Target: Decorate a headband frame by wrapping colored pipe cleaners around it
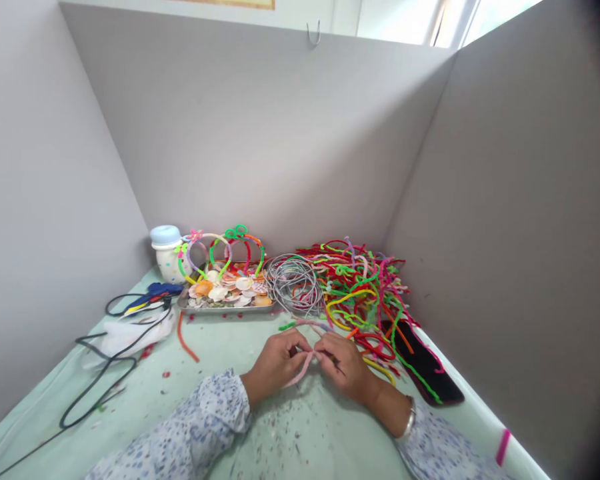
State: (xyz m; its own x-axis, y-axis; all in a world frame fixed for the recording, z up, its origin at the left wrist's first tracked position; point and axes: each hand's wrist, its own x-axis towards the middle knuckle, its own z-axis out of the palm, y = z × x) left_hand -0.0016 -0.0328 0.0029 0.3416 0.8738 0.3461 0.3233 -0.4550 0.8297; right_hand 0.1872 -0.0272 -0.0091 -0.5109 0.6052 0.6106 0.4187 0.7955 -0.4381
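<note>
My left hand point(276, 360) and my right hand point(344, 363) meet over the pale green table point(220, 413), both pinching a pink pipe cleaner point(303, 367) between their fingertips. The pink stem loops up behind the hands and hangs down between them. A green pipe cleaner piece point(287, 326) lies just beyond my left hand. A big tangle of coloured pipe cleaners point(365, 287) lies right behind my right hand.
A metal tray of shells point(227, 293) holds pipe-cleaner-wrapped headbands point(230, 250). Grey wire headbands point(295, 280) lie beside it. A white jar point(166, 252), a blue glue gun point(155, 293) with black cord point(100, 373), and a dark phone point(425, 367) sit around. Grey partition walls enclose the table.
</note>
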